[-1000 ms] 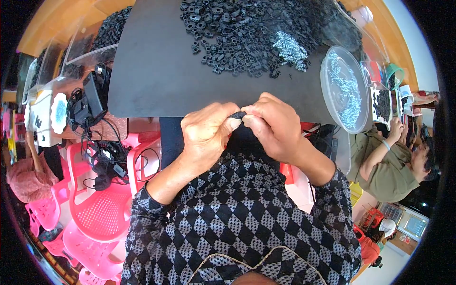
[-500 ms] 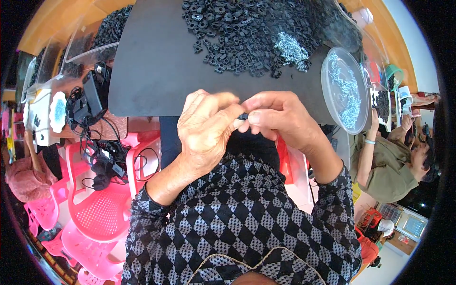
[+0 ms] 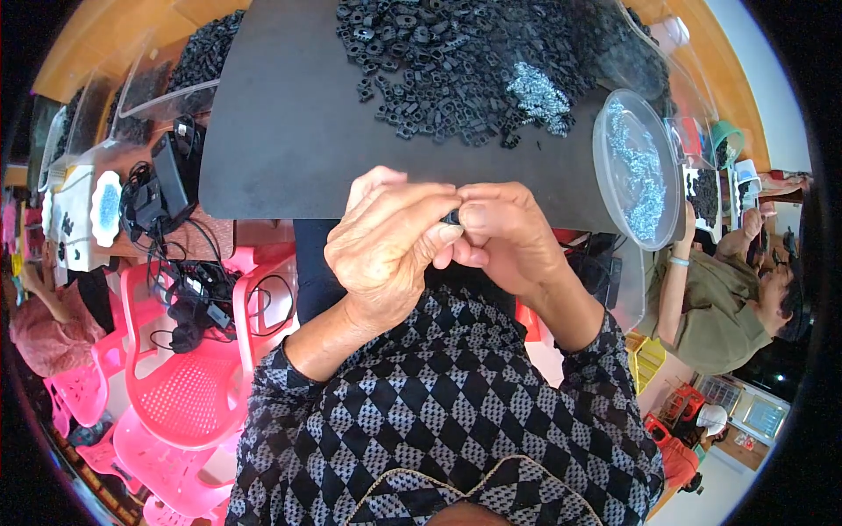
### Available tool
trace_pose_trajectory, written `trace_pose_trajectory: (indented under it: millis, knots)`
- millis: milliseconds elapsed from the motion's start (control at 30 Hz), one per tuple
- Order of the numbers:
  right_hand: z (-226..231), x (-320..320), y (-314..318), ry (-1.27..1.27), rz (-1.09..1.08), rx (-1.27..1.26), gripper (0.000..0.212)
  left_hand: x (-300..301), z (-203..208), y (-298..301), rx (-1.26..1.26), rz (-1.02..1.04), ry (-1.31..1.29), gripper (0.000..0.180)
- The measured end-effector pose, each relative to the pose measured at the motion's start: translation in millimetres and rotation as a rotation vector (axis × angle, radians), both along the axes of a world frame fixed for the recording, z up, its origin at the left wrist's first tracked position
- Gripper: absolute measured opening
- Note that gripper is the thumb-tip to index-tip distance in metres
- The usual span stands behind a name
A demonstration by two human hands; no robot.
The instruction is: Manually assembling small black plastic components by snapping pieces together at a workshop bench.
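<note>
— Where's the piece?
— Pinched between my left hand [image 3: 390, 250] and right hand [image 3: 509, 237], a small black part [image 3: 453, 216] at the mat's [image 3: 289, 131] near edge.
— Much left?
— Plenty, I'd say: the far pile of black parts [image 3: 456, 61] looks big.

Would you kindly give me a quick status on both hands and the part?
Left hand and right hand together, pinching small black part between fingers. Held above black mat edge. Pile of black parts beyond, nothing in the way.
</note>
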State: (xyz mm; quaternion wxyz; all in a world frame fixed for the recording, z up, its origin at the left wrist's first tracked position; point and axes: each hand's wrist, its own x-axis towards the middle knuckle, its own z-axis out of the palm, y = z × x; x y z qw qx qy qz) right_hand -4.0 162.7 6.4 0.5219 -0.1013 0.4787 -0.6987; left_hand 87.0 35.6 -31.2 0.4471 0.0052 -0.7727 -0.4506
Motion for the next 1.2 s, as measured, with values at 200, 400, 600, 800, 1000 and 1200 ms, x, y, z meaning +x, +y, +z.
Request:
trace_pose_trajectory:
  millis: [200,400,600,800,1000,1200]
  knots:
    - [-12,5,2,-0.052,-0.030,-0.009,0.019,0,-3,3,0.061,-0.016,0.008,0.018]
    - [-11,1,-3,-0.191,0.024,-0.045,0.027,5,1,0,0.215,-0.071,-0.115,0.016]
    - [-9,-2,-4,-0.335,0.056,-0.026,0.034,8,2,-2,0.433,-0.158,-0.246,0.017]
    - [-9,-4,1,-0.277,0.007,-0.029,0.028,6,3,-1,0.389,-0.246,-0.264,0.025]
    - [14,-17,22,-0.030,-0.148,0.118,0.023,2,7,-1,0.348,-0.222,-0.361,0.028]
    - [62,-109,57,0.614,-0.585,0.248,0.029,-4,2,-41,0.143,0.014,-0.431,0.017]
